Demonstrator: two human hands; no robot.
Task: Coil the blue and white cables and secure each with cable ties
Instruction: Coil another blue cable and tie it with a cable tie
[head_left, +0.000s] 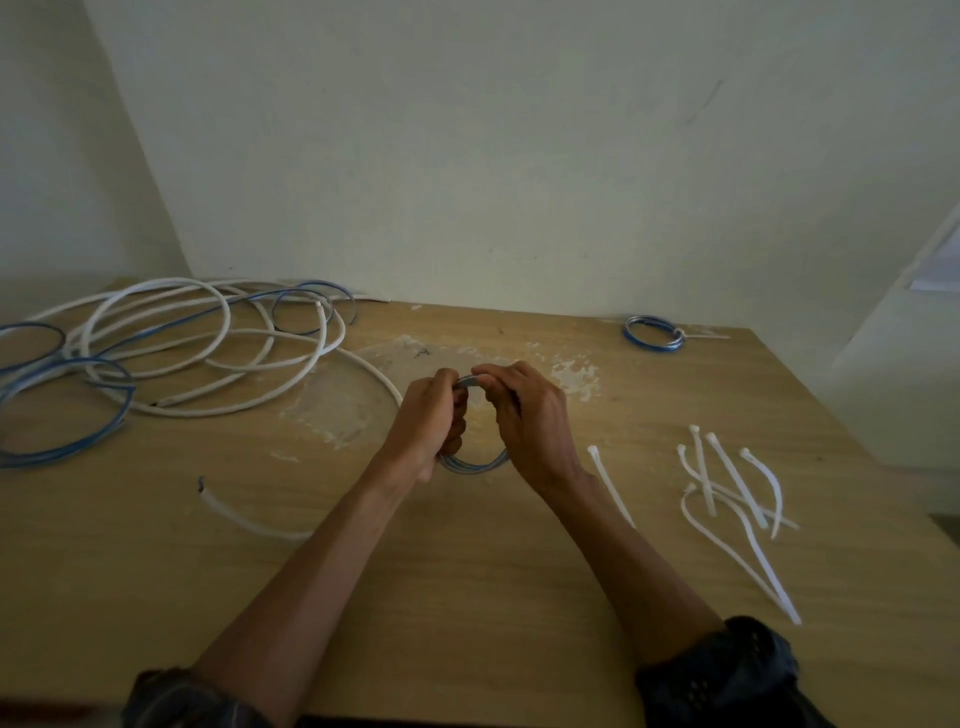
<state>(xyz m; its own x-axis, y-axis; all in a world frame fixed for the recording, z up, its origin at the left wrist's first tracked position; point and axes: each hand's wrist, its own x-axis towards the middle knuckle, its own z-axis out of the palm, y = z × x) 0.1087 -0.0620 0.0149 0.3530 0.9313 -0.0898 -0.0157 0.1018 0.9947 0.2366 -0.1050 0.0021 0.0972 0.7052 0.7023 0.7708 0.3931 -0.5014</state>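
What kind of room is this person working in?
Probably a plain workroom, hard to say more: a worn wooden table against a bare pale wall, with loose white cable and cable ties spread on it.

Your one view comes from the camera on your head, looking forward and down across the desk (467, 597) toward the wall (467, 156) behind it. It sits close: both forearms run up from the bottom edge, and your left hand (428, 415) and right hand (530, 410) meet on the blue coil (475, 466) mid-frame.
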